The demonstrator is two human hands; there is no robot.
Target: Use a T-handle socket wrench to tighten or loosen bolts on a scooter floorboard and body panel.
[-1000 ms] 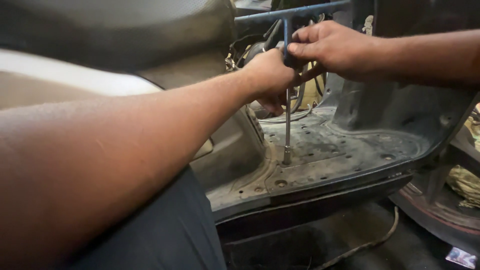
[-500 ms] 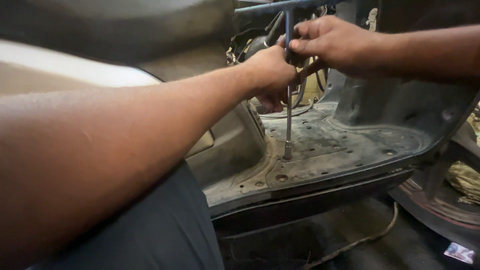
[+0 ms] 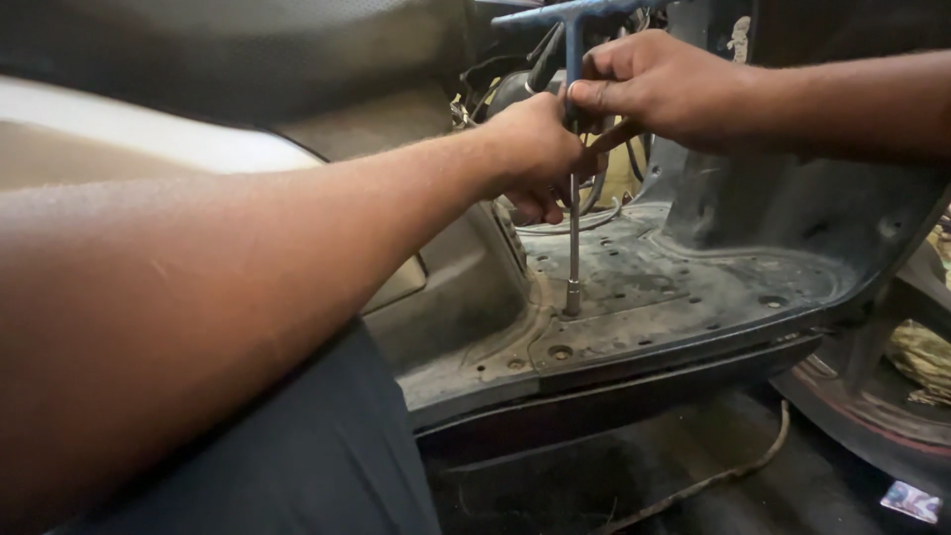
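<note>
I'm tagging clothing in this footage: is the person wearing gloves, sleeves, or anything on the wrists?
No. The left hand and right hand are bare, without gloves. Both forearms are uncovered as far as the frame shows, with no watch, band or ring visible.

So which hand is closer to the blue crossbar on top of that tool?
The right hand. It grips the shaft just under the blue crossbar; the left hand holds the shaft lower, further from the bar.

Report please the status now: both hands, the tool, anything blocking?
Left hand and right hand both grip T-handle wrench shaft. Wrench upright, socket seated on scooter floorboard. Nothing blocking.
</note>
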